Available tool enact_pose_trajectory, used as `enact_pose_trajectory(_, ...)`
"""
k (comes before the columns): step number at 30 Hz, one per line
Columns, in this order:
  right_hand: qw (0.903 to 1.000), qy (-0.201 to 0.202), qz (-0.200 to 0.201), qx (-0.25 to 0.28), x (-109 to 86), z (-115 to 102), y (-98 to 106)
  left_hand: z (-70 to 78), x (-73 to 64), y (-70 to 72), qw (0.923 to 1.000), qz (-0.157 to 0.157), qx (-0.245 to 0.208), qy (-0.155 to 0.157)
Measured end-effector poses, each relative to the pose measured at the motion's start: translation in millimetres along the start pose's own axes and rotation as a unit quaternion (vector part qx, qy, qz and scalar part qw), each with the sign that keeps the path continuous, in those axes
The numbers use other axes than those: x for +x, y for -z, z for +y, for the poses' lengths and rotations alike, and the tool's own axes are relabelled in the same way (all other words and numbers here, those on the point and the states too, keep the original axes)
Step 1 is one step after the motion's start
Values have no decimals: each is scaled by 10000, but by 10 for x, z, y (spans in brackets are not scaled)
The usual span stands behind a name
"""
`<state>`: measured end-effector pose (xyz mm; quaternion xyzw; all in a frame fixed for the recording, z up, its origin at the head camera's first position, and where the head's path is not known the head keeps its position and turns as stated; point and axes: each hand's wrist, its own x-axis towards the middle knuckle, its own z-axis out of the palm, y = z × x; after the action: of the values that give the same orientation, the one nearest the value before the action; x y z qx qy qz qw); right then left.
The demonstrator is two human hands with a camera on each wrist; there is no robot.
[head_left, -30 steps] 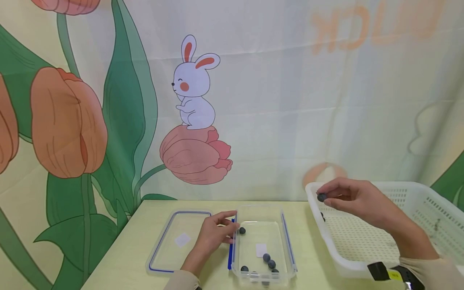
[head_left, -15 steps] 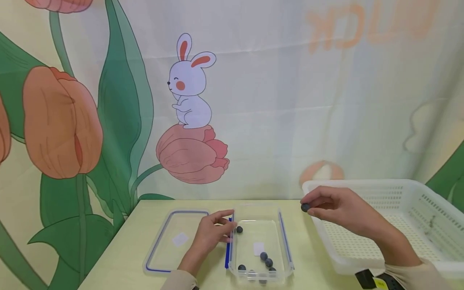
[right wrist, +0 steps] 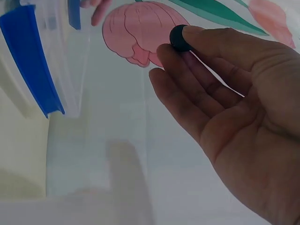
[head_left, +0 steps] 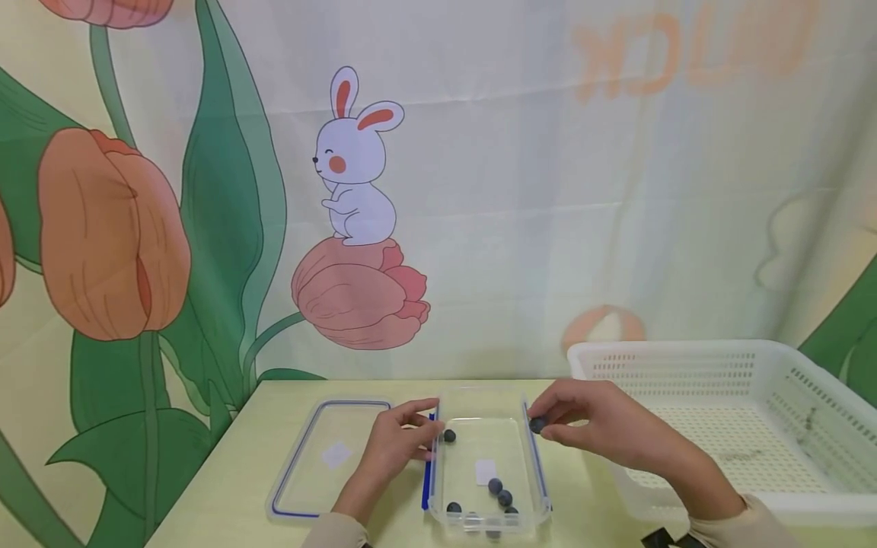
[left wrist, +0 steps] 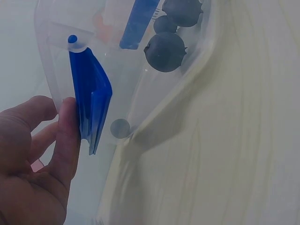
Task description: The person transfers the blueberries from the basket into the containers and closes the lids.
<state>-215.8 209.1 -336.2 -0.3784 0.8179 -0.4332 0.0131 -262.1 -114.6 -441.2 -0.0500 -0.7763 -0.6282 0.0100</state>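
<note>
My right hand pinches a blueberry between thumb and fingertips, just at the right rim of a clear plastic food container. In the right wrist view the same blueberry sits at the fingertips. My left hand holds the container's left wall beside its blue clip. One blueberry lies inside near the left hand. Several others gather toward the near end, among them a blueberry beside the white label. The left wrist view shows blueberries through the wall.
A clear lid with a blue seal lies flat left of the container. At the right stands a white perforated basket, partly behind my right arm. A printed curtain hangs behind the pale yellow table.
My right hand has carried the blueberry leftward and down, from above the basket's left rim to the container's right rim. My left hand stays at the container's left wall.
</note>
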Motion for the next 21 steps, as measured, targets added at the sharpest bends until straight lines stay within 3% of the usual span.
enact_pose_trajectory(8, 9984, 374, -409, 80, 76, 34, -262, 15, -10, 0, 10000, 32, 52, 29)
enact_pose_trajectory(21, 9913, -418, -1232, 178, 187, 41, -539, 24, -19, -1, 10000, 9, -15, 74)
